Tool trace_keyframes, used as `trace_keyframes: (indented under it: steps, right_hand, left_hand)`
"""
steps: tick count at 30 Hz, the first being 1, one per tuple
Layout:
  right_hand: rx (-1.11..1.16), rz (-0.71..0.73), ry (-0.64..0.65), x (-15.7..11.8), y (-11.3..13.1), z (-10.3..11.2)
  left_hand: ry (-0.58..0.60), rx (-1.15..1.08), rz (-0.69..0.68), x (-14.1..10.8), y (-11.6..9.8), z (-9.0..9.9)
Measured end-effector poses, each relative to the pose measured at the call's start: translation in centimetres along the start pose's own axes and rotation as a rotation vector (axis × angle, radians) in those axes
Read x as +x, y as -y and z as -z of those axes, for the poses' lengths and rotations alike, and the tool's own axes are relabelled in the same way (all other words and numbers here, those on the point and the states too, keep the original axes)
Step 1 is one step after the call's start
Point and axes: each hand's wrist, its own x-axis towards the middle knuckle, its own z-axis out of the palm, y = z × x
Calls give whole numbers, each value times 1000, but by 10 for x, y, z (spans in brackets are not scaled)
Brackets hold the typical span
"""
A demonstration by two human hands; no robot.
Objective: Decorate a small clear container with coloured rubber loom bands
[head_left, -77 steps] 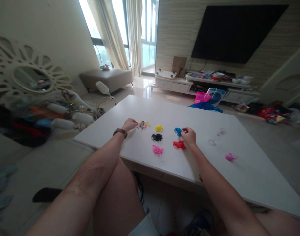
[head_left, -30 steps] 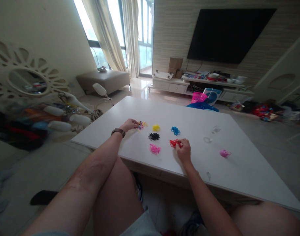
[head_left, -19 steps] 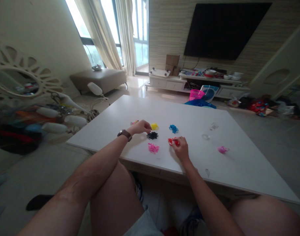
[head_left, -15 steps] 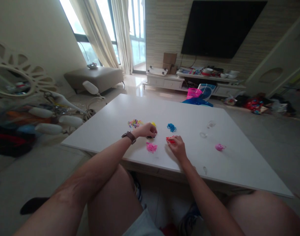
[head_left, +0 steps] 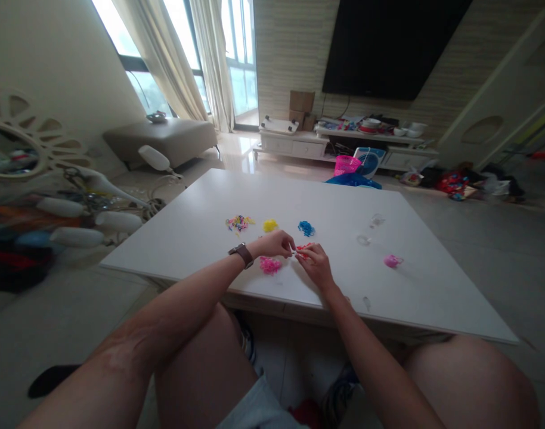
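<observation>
My left hand (head_left: 281,243), with a watch (head_left: 242,254) on its wrist, is closed in a pinch. Its fingertips meet those of my right hand (head_left: 316,265), which is pinched too. Something tiny, whitish and dark, shows between them, too small to name. Right behind my right fingers lies a pile of small red pieces (head_left: 303,246), partly covered. A pink pile (head_left: 269,266) sits below my left hand. Farther back are a yellow pile (head_left: 269,225), a blue pile (head_left: 306,227) and a mixed-colour pile (head_left: 239,223).
On the white table (head_left: 344,208) to the right stand a round pink item (head_left: 392,261), a clear ring-like item (head_left: 364,239) and another clear item (head_left: 377,220). A small clear piece (head_left: 366,302) lies near the front edge. Lamp shades (head_left: 154,158) hang close to the left edge.
My left hand has moved right, from beside the yellow pile to the fingertips of my right hand. The yellow pile is now uncovered. The whole view has shifted slightly.
</observation>
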Motion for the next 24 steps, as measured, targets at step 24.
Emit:
trace_keyframes:
  steps: [24]
  right_hand:
    - [-19, -38, -78, 2, 6, 3]
  left_hand:
    - [-38, 203, 13, -1, -6, 1]
